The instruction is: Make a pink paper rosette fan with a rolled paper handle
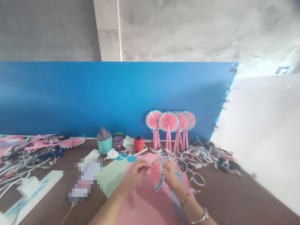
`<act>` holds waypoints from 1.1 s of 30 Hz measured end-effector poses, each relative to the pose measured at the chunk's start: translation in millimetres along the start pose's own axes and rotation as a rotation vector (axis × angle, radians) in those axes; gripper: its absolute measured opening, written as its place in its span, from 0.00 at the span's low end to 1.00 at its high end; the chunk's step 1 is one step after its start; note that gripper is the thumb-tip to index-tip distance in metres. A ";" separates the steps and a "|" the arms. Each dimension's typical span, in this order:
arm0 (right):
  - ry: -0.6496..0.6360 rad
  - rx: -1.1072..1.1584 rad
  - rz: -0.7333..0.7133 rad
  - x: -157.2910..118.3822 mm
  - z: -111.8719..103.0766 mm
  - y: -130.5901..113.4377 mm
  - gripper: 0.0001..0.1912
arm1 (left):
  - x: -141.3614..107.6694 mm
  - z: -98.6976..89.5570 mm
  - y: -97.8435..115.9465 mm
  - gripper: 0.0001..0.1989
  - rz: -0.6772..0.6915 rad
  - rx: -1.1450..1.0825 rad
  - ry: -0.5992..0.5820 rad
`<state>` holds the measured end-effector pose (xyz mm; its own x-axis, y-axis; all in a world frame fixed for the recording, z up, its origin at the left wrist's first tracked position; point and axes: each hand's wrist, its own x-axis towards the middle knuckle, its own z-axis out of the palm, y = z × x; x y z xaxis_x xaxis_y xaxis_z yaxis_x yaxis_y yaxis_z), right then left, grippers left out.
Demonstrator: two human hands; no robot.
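A pleated pink paper fan (157,175) with a blue and white zigzag edge is partly spread between my hands, over pink sheets (147,206) on the brown table. My left hand (138,171) pinches the fan's inner end. On its right side, my right hand (167,170) holds the fan near the coloured edge, fingers bent. Behind them several finished round pink fans (169,122) stand upright against the blue partition, with long pink strips as handles.
A teal cup (104,142), a purple pot (117,142) and a red thread spool (138,144) stand at the back. White strips and cables (201,156) lie tangled at right. A white power strip (35,197) and more cables are at left. Green paper (111,176) lies under the pink.
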<state>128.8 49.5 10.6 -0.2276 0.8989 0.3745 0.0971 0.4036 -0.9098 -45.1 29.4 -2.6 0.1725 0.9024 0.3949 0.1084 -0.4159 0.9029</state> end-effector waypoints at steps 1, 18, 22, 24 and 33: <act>-0.019 0.056 0.026 0.3 -1.6 -0.3 0.07 | 1.7 -1.9 -2.4 0.10 0.131 0.161 0.026; -0.160 -0.186 0.195 -1.9 1.4 20.4 0.14 | -7.0 9.0 -3.2 0.12 -0.073 0.371 -0.141; -0.221 -0.132 0.288 -3.3 4.2 22.7 0.16 | -7.2 10.1 -0.3 0.11 -0.154 0.297 -0.089; -0.225 -0.081 0.320 -3.2 4.8 23.6 0.16 | -7.3 9.7 3.8 0.11 -0.191 0.256 -0.076; -0.237 0.407 0.493 -4.3 7.6 33.3 0.19 | -7.4 9.6 18.7 0.09 -0.188 0.144 -0.066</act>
<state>125.7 57.7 -22.6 -0.4607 0.8809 -0.1082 -0.1182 -0.1817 -0.9762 -35.0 13.8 9.8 0.1987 0.9582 0.2058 0.2827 -0.2571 0.9241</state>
